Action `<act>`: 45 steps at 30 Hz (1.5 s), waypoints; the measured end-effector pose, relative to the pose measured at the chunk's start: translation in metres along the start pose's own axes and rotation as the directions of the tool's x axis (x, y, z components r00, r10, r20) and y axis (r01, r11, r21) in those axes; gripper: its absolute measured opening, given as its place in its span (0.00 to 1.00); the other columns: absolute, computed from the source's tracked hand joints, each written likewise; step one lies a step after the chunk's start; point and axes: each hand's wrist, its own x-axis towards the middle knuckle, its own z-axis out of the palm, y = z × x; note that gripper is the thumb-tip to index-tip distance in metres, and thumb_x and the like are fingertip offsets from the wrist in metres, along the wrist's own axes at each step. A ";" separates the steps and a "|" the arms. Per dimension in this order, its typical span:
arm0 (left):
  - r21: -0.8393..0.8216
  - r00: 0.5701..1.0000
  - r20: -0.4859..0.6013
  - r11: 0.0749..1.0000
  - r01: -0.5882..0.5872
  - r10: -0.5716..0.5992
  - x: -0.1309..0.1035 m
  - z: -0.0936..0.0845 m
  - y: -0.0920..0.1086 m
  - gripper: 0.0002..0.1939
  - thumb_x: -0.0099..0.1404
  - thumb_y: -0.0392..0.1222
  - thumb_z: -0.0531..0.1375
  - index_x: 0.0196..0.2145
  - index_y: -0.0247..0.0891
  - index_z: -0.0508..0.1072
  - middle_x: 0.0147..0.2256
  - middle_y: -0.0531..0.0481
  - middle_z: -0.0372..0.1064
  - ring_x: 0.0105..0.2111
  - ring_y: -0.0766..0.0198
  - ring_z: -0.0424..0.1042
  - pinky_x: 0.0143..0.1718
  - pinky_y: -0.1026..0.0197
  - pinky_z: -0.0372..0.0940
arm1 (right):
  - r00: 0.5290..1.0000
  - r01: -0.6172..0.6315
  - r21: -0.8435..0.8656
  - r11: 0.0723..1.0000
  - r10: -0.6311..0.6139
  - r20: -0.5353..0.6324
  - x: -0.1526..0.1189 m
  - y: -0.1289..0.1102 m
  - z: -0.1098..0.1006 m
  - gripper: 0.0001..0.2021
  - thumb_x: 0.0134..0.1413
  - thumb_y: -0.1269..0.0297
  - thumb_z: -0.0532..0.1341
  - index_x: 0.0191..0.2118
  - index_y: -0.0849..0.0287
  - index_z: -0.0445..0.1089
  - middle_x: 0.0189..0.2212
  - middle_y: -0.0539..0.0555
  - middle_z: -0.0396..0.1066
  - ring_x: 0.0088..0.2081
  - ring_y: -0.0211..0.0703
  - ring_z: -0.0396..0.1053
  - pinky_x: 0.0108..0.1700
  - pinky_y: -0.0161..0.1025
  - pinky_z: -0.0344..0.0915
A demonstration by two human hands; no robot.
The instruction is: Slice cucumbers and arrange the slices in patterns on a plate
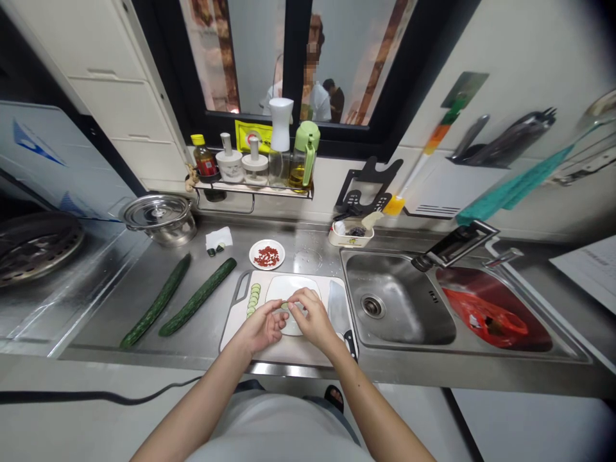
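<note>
Both hands are over a white plate [293, 285] on the cutting board [235, 321]. Between the fingertips is a small cucumber slice [285, 306]. My left hand [262, 326] pinches its left side with thumb and forefinger, palm turned up and the other fingers curled. My right hand [310, 314] has its thumb and fingertips at the slice's right side. A column of overlapping cucumber slices [253, 298] lies on the board, left of the plate. To the plate's right rests a knife [338, 308], its black handle toward the front edge.
Two whole cucumbers [158, 308] lie at left, near a lidded pot [161, 215]. Behind the board are a dish of red pieces [267, 255] and a seasoning rack [255, 188]. The sink [399, 298] is at right, with a red bag [491, 317] in its second basin.
</note>
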 end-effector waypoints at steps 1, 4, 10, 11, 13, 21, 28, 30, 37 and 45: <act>0.003 1.000 0.000 1.000 -0.002 0.002 0.001 0.000 0.001 0.06 0.64 0.41 0.57 0.35 0.35 0.68 0.23 0.53 0.69 0.18 0.73 0.66 0.15 0.74 0.53 | 1.000 0.002 0.000 1.000 -0.002 0.000 0.000 0.000 0.000 0.06 0.58 0.65 0.56 0.34 0.56 0.70 0.35 0.54 0.69 0.42 0.44 0.64 0.45 0.42 0.60; 0.025 1.000 -0.001 0.999 -0.023 0.023 0.003 -0.002 0.002 0.07 0.62 0.40 0.59 0.37 0.35 0.69 0.24 0.53 0.69 0.18 0.74 0.66 0.15 0.74 0.52 | 1.000 0.014 0.001 1.000 -0.014 0.000 0.000 0.002 0.000 0.07 0.59 0.65 0.56 0.35 0.56 0.71 0.36 0.54 0.69 0.42 0.44 0.64 0.45 0.42 0.61; 0.148 0.987 -0.025 0.977 -0.151 0.157 0.002 -0.005 0.004 0.15 0.56 0.38 0.64 0.41 0.37 0.68 0.26 0.54 0.68 0.21 0.75 0.66 0.18 0.74 0.51 | 1.000 0.002 -0.009 1.000 -0.002 0.012 -0.002 0.002 0.000 0.07 0.59 0.64 0.55 0.35 0.56 0.70 0.35 0.54 0.68 0.42 0.44 0.64 0.45 0.41 0.61; 0.188 0.982 -0.035 0.966 -0.177 0.187 0.002 -0.005 0.005 0.17 0.55 0.38 0.64 0.42 0.38 0.67 0.27 0.54 0.68 0.21 0.75 0.65 0.19 0.73 0.51 | 1.000 -0.002 -0.012 1.000 0.002 0.014 -0.002 0.002 0.000 0.07 0.59 0.65 0.55 0.35 0.56 0.70 0.35 0.54 0.68 0.42 0.44 0.64 0.45 0.41 0.60; 0.279 0.968 -0.050 0.934 -0.222 0.245 0.000 -0.004 0.006 0.20 0.53 0.38 0.65 0.44 0.38 0.66 0.27 0.55 0.68 0.22 0.75 0.65 0.20 0.73 0.51 | 1.000 -0.013 -0.020 1.000 0.013 0.018 -0.002 0.002 0.000 0.07 0.59 0.65 0.55 0.34 0.56 0.70 0.35 0.54 0.68 0.42 0.44 0.63 0.45 0.41 0.60; 0.495 0.923 -0.065 0.815 -0.300 0.380 0.000 -0.001 0.008 0.22 0.50 0.42 0.64 0.44 0.39 0.67 0.28 0.53 0.69 0.24 0.73 0.64 0.19 0.72 0.46 | 0.999 -0.023 -0.014 1.000 0.024 0.032 -0.003 0.002 0.000 0.07 0.59 0.65 0.55 0.34 0.56 0.70 0.35 0.54 0.68 0.42 0.44 0.64 0.45 0.41 0.60; 0.434 0.923 -0.048 0.840 -0.326 0.383 -0.001 0.001 0.005 0.25 0.48 0.41 0.66 0.45 0.38 0.67 0.27 0.55 0.67 0.23 0.74 0.61 0.20 0.71 0.46 | 0.999 -0.022 -0.018 1.000 0.023 0.029 -0.005 0.002 0.000 0.06 0.59 0.65 0.56 0.35 0.56 0.70 0.35 0.54 0.68 0.42 0.44 0.64 0.46 0.42 0.60; 0.446 0.903 -0.045 0.817 -0.365 0.428 -0.001 0.002 0.004 0.25 0.46 0.41 0.66 0.44 0.38 0.68 0.26 0.56 0.65 0.22 0.75 0.60 0.20 0.71 0.45 | 0.999 -0.034 -0.022 0.999 0.034 0.023 -0.005 0.002 0.001 0.05 0.58 0.65 0.57 0.34 0.56 0.69 0.35 0.53 0.68 0.42 0.43 0.64 0.46 0.41 0.60; 0.573 0.792 0.014 0.644 -0.506 0.611 0.002 0.005 0.000 0.26 0.46 0.44 0.68 0.43 0.37 0.69 0.24 0.57 0.65 0.23 0.72 0.62 0.25 0.69 0.53 | 0.999 -0.008 -0.103 0.995 0.013 0.046 -0.003 0.004 0.002 0.06 0.59 0.65 0.55 0.33 0.57 0.69 0.34 0.54 0.67 0.41 0.44 0.62 0.45 0.41 0.60; 0.608 0.833 -0.044 0.677 -0.415 0.551 0.005 0.001 0.005 0.25 0.48 0.44 0.66 0.44 0.37 0.69 0.24 0.55 0.68 0.23 0.71 0.63 0.22 0.69 0.50 | 0.989 0.072 -0.169 0.983 -0.049 0.139 0.000 0.005 -0.004 0.08 0.61 0.65 0.54 0.35 0.56 0.71 0.35 0.55 0.67 0.40 0.45 0.61 0.43 0.41 0.60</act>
